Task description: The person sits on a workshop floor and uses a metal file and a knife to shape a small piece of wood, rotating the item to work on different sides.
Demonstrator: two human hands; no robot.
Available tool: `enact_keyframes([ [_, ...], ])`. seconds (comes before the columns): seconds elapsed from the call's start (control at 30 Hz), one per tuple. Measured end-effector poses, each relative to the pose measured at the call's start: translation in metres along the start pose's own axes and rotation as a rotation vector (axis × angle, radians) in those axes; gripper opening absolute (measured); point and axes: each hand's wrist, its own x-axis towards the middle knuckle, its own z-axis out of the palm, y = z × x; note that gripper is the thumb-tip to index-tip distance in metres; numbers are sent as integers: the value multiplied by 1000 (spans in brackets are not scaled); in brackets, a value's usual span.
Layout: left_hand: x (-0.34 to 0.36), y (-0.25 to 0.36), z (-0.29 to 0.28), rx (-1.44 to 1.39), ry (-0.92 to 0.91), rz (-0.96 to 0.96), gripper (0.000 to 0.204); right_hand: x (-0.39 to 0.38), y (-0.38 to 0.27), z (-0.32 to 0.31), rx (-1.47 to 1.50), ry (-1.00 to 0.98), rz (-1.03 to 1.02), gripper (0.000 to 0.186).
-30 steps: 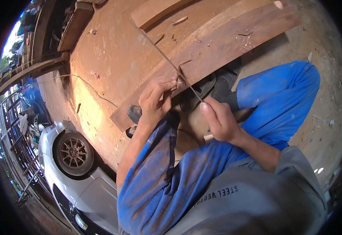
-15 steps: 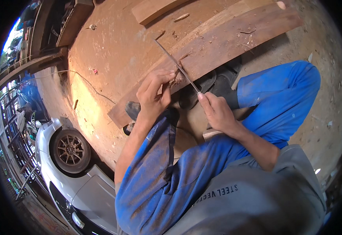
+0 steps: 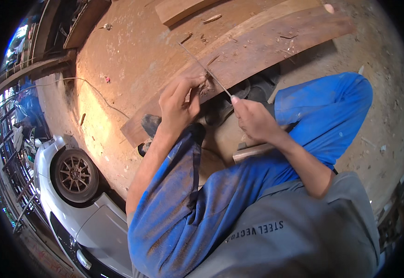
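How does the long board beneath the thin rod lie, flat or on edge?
Flat: the board has its broad face up, with loose brown bits lying scattered on it.

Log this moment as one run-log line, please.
Right hand: grips thin grey metal-looking rod | Left hand: beside rod, grip unclear | Rod: crosses over long reddish-brown wooden plank

Before you runs a long, flat, reddish-brown wooden board (image 3: 257,59), with small brown wood chips and shavings (image 3: 288,36) scattered on its top. Around it spreads a dusty orange-brown floor (image 3: 137,51). Beyond the board from you, the floor carries a thick, straight-edged tan wooden beam (image 3: 183,12) and a short, thin brown stick (image 3: 212,19); left of the board lies a thin, curving cable (image 3: 101,94).
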Motion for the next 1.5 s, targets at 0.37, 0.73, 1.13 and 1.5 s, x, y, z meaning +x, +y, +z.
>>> enact_keyframes([
  [0.37,12,3,10,-11,-53,69,30,-18,-57,-13,1110,-326,583,50],
  [0.73,1,-7,3,-45,63,-17,28,-39,-113,-8,566,17,-210,41],
  [1.13,-4,-11,2,-37,75,-5,27,-8,-2,28,-177,141,-175,43],
  [1.5,-2,-10,-1,-62,43,-15,28,-25,-112,-9,900,-220,174,50],
])
